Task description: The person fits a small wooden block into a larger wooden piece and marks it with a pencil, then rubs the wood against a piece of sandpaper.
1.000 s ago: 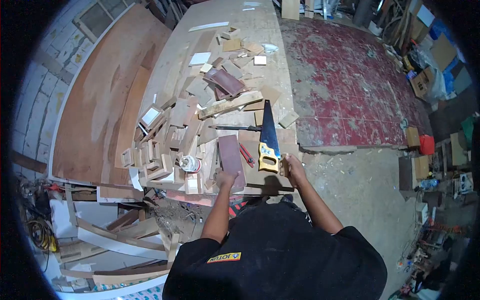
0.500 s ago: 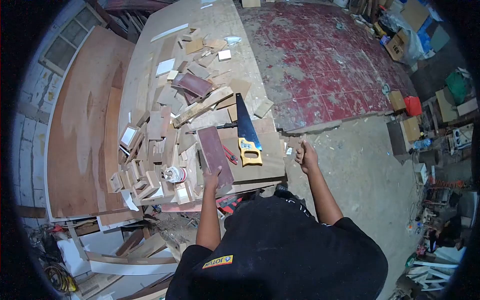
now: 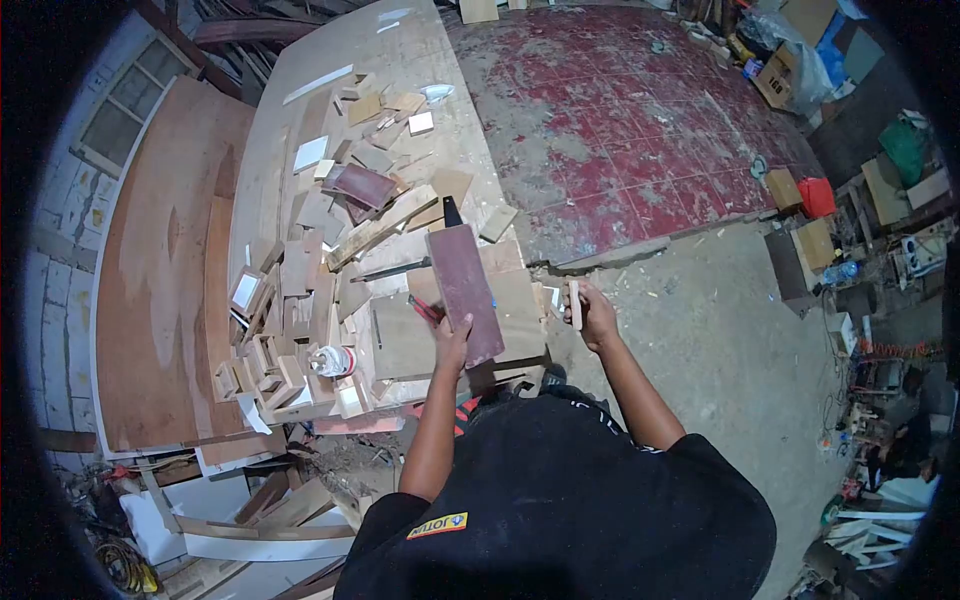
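My left hand (image 3: pixel 453 345) is closed on the lower end of a dark red flat board (image 3: pixel 466 285), held over the front of the workbench. The board hides most of the handsaw; only its black tip (image 3: pixel 451 210) shows above. My right hand (image 3: pixel 597 320) grips a small light wooden piece (image 3: pixel 575 304) beyond the bench's right edge. Left of the board are red-handled pliers (image 3: pixel 425 308) and a dark metal tool (image 3: pixel 395 269). A white bottle (image 3: pixel 333 361) stands at the bench's front left among wood offcuts.
The long workbench (image 3: pixel 275 140) carries scattered wood blocks (image 3: pixel 380 220) and another dark red piece (image 3: pixel 362 187). Large plywood sheets (image 3: pixel 160 260) lean at the left. A red tiled platform (image 3: pixel 640 150) lies at the right, and a cardboard box (image 3: pixel 776 78) stands at the back right.
The dark red board has moved right with my left hand and now covers the saw. My right hand has shifted slightly left and down, and the wooden piece in it shows more clearly.
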Motion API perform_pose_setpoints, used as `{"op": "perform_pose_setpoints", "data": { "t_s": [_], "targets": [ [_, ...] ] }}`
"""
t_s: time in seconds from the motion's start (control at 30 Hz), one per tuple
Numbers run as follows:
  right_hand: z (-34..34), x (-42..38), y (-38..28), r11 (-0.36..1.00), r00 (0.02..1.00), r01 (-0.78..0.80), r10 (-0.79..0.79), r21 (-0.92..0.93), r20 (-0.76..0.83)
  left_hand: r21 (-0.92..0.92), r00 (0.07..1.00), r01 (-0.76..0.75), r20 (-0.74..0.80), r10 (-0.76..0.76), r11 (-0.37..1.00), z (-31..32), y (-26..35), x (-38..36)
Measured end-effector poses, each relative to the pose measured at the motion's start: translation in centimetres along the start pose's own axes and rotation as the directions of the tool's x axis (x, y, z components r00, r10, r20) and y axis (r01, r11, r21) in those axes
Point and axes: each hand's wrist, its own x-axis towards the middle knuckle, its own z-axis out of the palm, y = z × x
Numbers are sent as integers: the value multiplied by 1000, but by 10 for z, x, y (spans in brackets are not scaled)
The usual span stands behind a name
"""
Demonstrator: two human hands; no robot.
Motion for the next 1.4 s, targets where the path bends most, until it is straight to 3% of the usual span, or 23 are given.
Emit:
{"op": "perform_pose_setpoints", "data": {
  "t_s": [0.2, 0.27, 0.33, 0.4, 0.43, 0.6, 0.73, 0.83, 0.93, 1.03, 1.1, 1.23, 1.4],
  "targets": [
    [18, -13, -20, 974, 998, 45, -35, -222, 49, 269, 987, -143, 108, 118, 952, 52, 19, -9],
    [20, -15, -23, 861, 959, 283, -240, -422, 153, 284, 977, -205, 109, 181, 937, 70, 27, -16],
    [24, -18, -31, 841, 955, 297, -257, -452, 149, 278, 958, -237, 224, 177, 931, 81, 34, -19],
    [30, -26, -38, 732, 893, 445, -405, -515, 196, 215, 943, -276, 250, 221, 937, 95, 37, -26],
    [33, -31, -44, 721, 893, 441, -410, -535, 184, 196, 936, -283, 271, 226, 939, 100, 38, -29],
    [31, -34, -47, 726, 888, 458, -399, -513, 228, 99, 909, -247, 369, 195, 964, 116, 44, -39],
    [33, -35, -46, 691, 845, 524, -496, -498, 200, 164, 906, -240, 392, 160, 957, 123, 50, -45],
    [31, -34, -50, 669, 870, 476, -451, -570, 198, 290, 893, -387, 355, 277, 876, 124, 42, -42],
    [30, -28, -49, 728, 888, 438, -441, -527, 128, 288, 892, -354, 392, 227, 890, 124, 42, -44],
    [34, -22, -42, 684, 837, 503, -538, -529, 100, 302, 871, -403, 417, 261, 864, 129, 48, -48],
    [36, -20, -36, 582, 761, 575, -638, -575, 115, 302, 881, -373, 413, 232, 878, 131, 57, -53],
    [38, -18, -27, 678, 799, 547, -597, -490, 66, 296, 904, -240, 416, 101, 924, 130, 77, -57],
    [38, -32, -25, 775, 927, 374, -335, -510, 172, 345, 897, -304, 417, 145, 888, 112, 63, -37]
  ]
}}
